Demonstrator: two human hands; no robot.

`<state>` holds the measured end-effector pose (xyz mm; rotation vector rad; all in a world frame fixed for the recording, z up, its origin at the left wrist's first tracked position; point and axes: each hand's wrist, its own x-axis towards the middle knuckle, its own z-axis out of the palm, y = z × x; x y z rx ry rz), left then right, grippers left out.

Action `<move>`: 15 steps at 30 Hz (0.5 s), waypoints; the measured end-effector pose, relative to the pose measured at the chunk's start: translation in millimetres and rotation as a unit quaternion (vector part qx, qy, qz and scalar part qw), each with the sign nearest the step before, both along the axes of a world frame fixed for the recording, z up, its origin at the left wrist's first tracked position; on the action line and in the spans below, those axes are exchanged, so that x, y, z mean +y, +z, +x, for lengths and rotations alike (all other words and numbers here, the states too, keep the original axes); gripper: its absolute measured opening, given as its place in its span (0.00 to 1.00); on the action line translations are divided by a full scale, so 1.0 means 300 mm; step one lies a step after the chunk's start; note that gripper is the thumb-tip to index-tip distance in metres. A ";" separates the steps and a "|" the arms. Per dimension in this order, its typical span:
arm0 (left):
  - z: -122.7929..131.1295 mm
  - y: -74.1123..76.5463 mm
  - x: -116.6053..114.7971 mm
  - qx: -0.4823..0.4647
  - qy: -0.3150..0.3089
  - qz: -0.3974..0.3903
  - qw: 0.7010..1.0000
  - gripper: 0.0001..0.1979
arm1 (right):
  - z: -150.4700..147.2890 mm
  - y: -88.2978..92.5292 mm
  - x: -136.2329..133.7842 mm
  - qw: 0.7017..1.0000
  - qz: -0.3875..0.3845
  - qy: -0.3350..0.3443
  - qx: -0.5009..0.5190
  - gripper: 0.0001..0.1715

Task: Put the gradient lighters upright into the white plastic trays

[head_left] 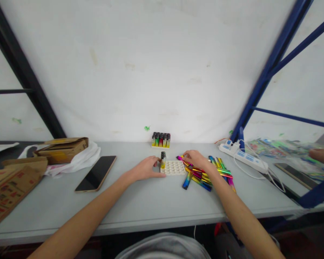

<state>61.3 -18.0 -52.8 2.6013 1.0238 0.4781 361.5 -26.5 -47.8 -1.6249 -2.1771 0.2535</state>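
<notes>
A white tray with rows of round holes (174, 168) lies on the grey table (140, 201). One lighter (163, 159) stands upright in its near-left corner. My left hand (145, 168) rests at the tray's left edge, fingers curled against that lighter. My right hand (196, 159) lies on a heap of shiny rainbow-coloured lighters (205, 173) right of the tray, fingers pinched on one of them at the heap's left end. A filled tray of lighters (161, 140) stands at the wall behind.
A dark phone (96, 173) lies to the left, beside cardboard boxes (62, 148) and a white plastic bag (78, 160). A white power strip (244, 157) with cables lies right. Blue rack beams (261, 79) rise there. Another person's hand (322, 156) shows at far right.
</notes>
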 end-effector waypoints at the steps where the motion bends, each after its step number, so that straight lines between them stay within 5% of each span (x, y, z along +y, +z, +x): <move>1: 0.000 0.001 -0.001 0.002 0.001 0.002 1.000 0.34 | -0.002 -0.001 0.004 1.000 0.001 0.003 0.009 0.15; 7: -0.001 0.001 -0.001 0.002 0.003 0.005 1.000 0.34 | 0.007 -0.008 0.008 0.999 -0.029 0.008 0.017 0.15; 15: -0.001 0.004 -0.004 -0.001 0.001 0.008 1.000 0.32 | -0.042 0.026 -0.021 0.993 0.053 -0.036 0.095 0.19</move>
